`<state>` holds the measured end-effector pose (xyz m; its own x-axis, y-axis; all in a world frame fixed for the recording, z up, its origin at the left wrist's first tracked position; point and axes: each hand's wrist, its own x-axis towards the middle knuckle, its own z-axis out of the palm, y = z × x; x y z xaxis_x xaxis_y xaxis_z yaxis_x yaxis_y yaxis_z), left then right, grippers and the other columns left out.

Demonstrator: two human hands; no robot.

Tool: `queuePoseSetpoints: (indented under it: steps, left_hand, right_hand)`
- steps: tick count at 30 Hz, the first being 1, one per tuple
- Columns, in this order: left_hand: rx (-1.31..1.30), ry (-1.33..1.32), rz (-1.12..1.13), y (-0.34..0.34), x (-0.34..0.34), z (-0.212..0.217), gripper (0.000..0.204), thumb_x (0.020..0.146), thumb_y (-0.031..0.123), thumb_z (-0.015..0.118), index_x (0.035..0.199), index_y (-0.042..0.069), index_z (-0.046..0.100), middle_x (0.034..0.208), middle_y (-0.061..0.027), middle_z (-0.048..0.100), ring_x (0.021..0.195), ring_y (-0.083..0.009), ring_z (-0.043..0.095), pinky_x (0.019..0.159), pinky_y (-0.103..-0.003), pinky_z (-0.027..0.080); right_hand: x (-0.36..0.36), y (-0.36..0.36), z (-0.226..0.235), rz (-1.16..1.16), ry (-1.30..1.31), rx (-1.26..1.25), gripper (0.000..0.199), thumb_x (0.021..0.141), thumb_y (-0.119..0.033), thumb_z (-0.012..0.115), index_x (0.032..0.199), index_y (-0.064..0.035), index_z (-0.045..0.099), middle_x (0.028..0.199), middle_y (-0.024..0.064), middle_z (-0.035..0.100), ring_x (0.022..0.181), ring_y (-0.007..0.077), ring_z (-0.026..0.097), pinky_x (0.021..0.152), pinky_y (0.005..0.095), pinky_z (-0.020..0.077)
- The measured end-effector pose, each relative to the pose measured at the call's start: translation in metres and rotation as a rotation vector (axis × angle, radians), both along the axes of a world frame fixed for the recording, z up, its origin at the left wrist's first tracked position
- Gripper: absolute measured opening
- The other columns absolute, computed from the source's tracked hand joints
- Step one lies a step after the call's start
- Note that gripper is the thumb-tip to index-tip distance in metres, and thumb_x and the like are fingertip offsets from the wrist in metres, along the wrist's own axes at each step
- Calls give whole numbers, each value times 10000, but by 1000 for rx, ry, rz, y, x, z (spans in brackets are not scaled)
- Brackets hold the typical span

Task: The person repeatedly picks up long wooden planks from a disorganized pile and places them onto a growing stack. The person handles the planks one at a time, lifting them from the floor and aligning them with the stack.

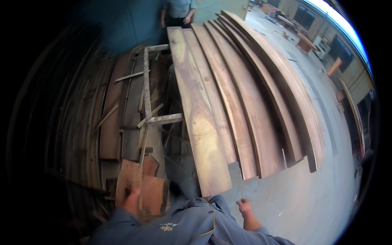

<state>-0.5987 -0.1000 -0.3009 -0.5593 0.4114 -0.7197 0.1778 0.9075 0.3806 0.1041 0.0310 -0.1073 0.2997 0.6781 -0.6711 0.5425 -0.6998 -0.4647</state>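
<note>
My left hand (pixel 132 201) is at the lower left, closed on a short reddish-brown wooden board (pixel 129 173); its fingertips are partly hidden. Just right of that board is another short brown wood piece (pixel 154 192). My right hand (pixel 245 207) is held out to the right of my body, holding nothing, its fingers loosely bent and partly apart. In front of me a long plank with pale and dark grain (pixel 204 134) reaches away from my waist. Several more long planks (pixel 241 102) lie side by side to its right, their near ends at different lengths.
A worn metal frame (pixel 147 87) stands left of the planks. Further left are stacked boards (pixel 112 118) and loose wood strips (pixel 107 117). A person (pixel 179 10) stands at the planks' far end. Grey floor (pixel 326 179) extends to the right, with furniture pieces (pixel 306 43) further back.
</note>
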Motion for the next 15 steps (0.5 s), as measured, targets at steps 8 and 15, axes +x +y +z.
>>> queuePoseSetpoints:
  steps: [8, 15]
  left_hand:
    - [-6, 233, -111, 7, 31, 6, 1000, 823, 404, 785, 1585, -32, 306, 1635, -302, 296, 1563, -476, 114, 1268, -513, 201]
    - [-50, 307, -86, 27, 49, 86, 908, 803, 438, 789, 1530, 38, 419, 1598, -253, 337, 1459, -466, 328, 1204, -519, 317]
  right_hand:
    - [-49, 54, -23, 172, 17, 162, 648, 865, -250, 777, 1374, 96, 573, 1329, 283, 655, 1233, 345, 650, 1034, 412, 513]
    - [-276, 260, 126, 579, 18, 897, 910, 887, -182, 759, 1605, 8, 234, 1383, 268, 585, 1161, 344, 649, 1026, 390, 521]
